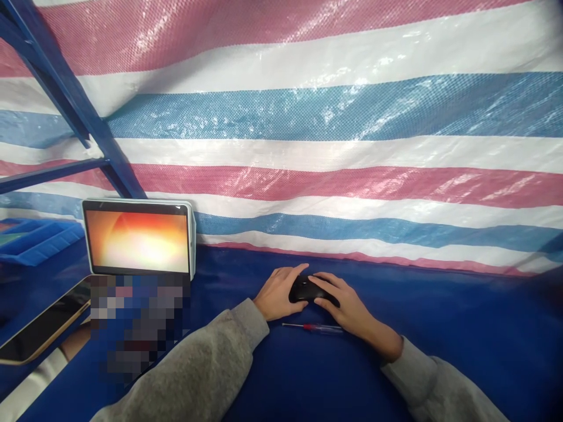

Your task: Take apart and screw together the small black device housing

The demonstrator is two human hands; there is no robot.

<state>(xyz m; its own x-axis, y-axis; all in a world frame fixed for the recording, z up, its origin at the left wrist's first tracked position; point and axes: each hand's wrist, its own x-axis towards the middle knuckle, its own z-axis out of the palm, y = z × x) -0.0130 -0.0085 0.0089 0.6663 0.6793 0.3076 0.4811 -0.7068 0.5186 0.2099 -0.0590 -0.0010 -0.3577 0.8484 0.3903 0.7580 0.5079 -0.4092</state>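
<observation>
A black computer mouse (313, 291) rests on the blue tabletop with both my hands around it. My left hand (280, 293) grips its left side, thumb toward me and fingers along the far edge. From the right, my right hand (345, 302) closes on the other side, fingers over the top and thumb at the near edge. Parts of the mouse are hidden under the fingers. Just below it, a small screwdriver (312, 328) with a red and clear handle lies crosswise, apart from the left hand, its thin shaft pointing left.
A tablet (139, 240) with a lit orange screen stands at the left. Before it are a phone (48, 319), a pixelated patch and what looks like part of a person's arm (75, 343). A blue compartment tray (41, 241), a blue metal frame (74, 76) and striped sheeting (334, 111) lie beyond.
</observation>
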